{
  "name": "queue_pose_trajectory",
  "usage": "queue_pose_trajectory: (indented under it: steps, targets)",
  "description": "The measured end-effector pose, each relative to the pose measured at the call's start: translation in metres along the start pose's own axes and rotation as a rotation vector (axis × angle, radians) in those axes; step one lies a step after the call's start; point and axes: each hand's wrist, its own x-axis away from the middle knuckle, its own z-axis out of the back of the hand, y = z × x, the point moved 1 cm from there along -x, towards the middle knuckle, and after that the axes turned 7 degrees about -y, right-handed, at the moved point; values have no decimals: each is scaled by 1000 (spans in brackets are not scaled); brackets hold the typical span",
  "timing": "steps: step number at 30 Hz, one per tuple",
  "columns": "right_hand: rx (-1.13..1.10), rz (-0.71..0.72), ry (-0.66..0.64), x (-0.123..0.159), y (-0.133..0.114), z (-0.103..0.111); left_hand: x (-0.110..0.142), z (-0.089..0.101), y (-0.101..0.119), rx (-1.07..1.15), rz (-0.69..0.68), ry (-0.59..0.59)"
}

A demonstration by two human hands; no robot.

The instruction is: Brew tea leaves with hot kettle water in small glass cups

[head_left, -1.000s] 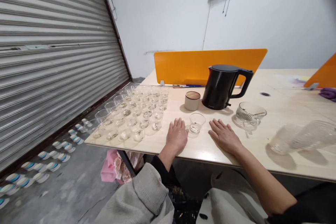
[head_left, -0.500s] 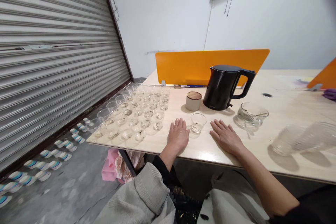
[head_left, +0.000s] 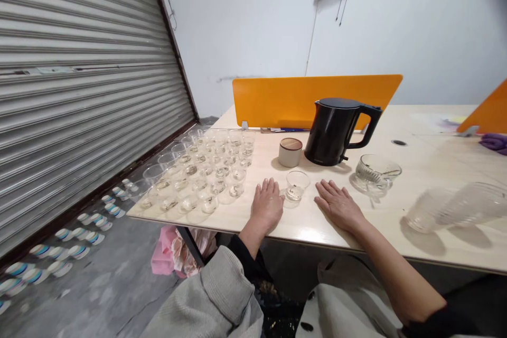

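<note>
My left hand [head_left: 266, 203] lies flat on the pale wooden table [head_left: 295, 226], palm down and holding nothing. My right hand [head_left: 339, 205] rests flat too, fingers stretched out. Between them stands a clear plastic cup [head_left: 297, 187], upright, with a little of something dark at its bottom. Behind that cup is a small grey canister [head_left: 290, 153] with a wooden lid. A black electric kettle [head_left: 330, 132] stands to its right, handle facing right. Beyond my right hand sits a ribbed glass bowl [head_left: 376, 171] with a thin utensil or dark bits inside, too unclear to tell.
Rows of clear plastic cups [head_left: 209, 169] with dark bits in them cover the table's left end. A stack of clear cups [head_left: 459, 208] lies on its side at the right. An orange divider [head_left: 277, 100] stands behind. Several lidded cups [head_left: 63, 251] line the floor by the shutter.
The view has shifted very slightly, so everything sits a little further left. Both hands stay flat in place, and nothing on the table has moved.
</note>
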Motion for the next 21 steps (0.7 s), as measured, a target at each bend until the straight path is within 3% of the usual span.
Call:
queue_pose_trajectory:
  steps: [15,21]
  targets:
    - [4,-16,-19,3,-5,6,0,1,0,15,1,-19]
    - [-102,36,31,2,1,4,1,1,1,24,-4,1]
